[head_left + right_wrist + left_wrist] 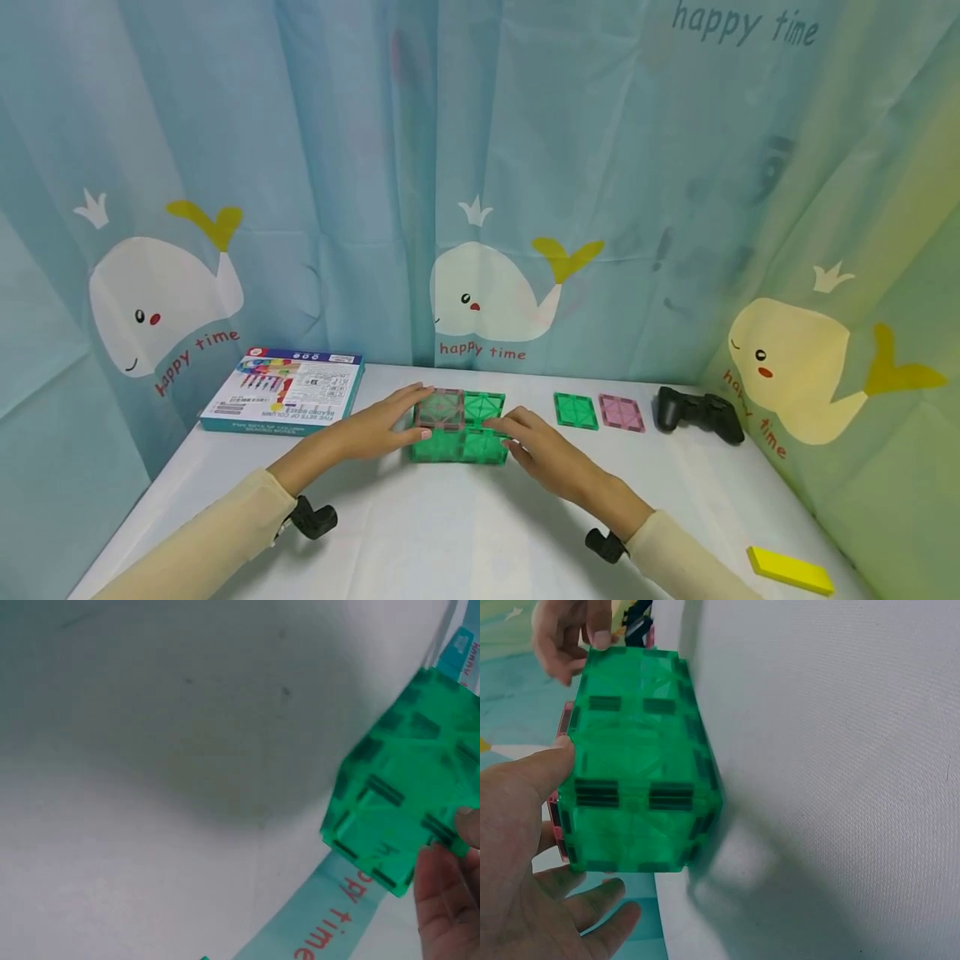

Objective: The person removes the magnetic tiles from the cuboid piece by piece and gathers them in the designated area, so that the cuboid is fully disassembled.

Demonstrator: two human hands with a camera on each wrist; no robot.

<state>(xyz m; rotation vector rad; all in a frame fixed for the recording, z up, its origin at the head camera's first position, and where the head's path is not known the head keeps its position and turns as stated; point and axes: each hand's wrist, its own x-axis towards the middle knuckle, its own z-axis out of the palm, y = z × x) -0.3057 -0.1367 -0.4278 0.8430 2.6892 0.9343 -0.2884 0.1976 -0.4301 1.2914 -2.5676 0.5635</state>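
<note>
Here's the left hand [378,429], gripping the pink tile [440,410] atop the green block [459,447], toward the tabletop's [450,533] far edge: one nudge could skew it! And the right hand [551,454] pinches the block's right end; tugging might split its seams.

Count: hands, 2: one left hand [378,427], one right hand [543,454]. Green tile structure [459,448], 1; tiles within it overlap, so their number is uncertain. Pink tile [440,408] showing on the structure, 1. Loose tiles, 2: one green tile [576,411], one rose tile [622,413]. Game controller [675,411], 1. Printed box [281,392], 1. Yellow block [791,571], 1. Whale prints [491,292] on the curtain, 3; crowns [475,212], 3. Sleeves [202,542], 2.
</note>
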